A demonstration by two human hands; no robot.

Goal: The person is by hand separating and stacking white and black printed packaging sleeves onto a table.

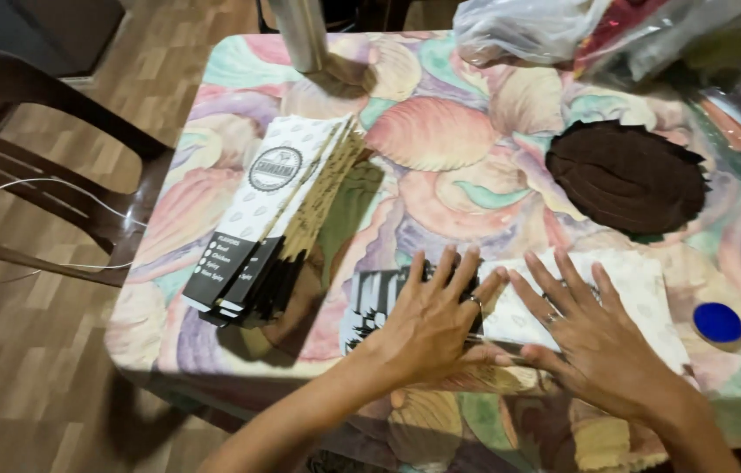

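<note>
1. Both hands sit low in the middle of the frame, pressed flat on a paper box blank [581,298] that lies on the table [440,131].
2. Left hand [432,320] is open, fingers spread, palm down on the black-and-white striped end of the blank. Not gripping anything, just pushing down. There's a ring on one finger.
3. Right hand [594,337] is also open and flat, fingers fanned over the pale dotted part of the blank. Ring on this one too. The two hands are just beside each other, thumbs nearly touching.
4. Left of centre there's a stack [278,219] of the same flat blanks, fanned out a bit, white tops and black ends.
5. Upper right of centre: a dark brown cloth [624,175] lying flat, well apart from the hands.
6. Right edge, a blue lid [718,322] near the blank's corner.
7. Top right, some clear plastic bags [554,26] bunched up.
8. Top centre, a metal pole [300,31] stands on the table.
9. Far left, a brown plastic chair [37,158] on a wood-look floor.
</note>
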